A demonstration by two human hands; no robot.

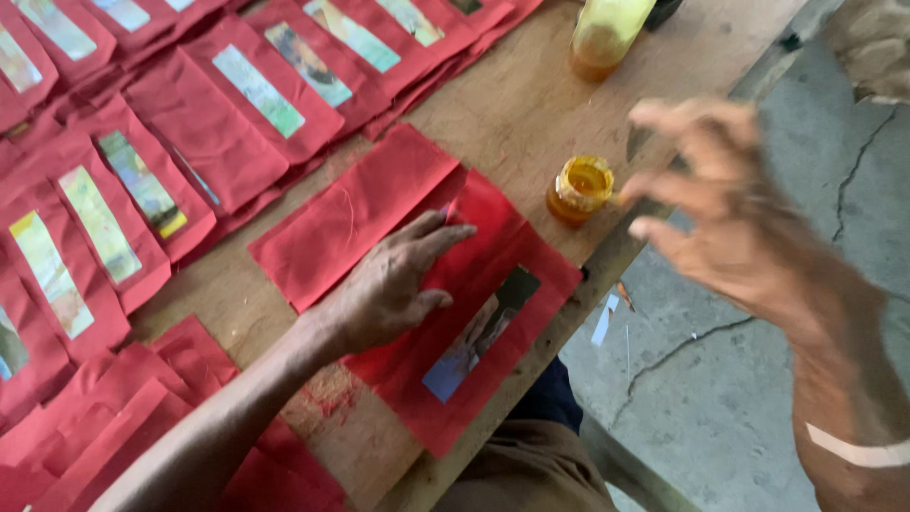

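While the left hand (pixel 393 284) is pressed flat, fingers spread, on a red cloth piece (pixel 493 313), the right hand (pixel 720 213) is held open, grasping nothing, at three o'clock of a small amber jar (pixel 580 189).

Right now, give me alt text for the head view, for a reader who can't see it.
A left hand presses flat on a red cloth piece on a wooden table, while the right hand hovers with spread fingers beside a small open jar of yellow glue. Rows of similar red pieces lie alongside.
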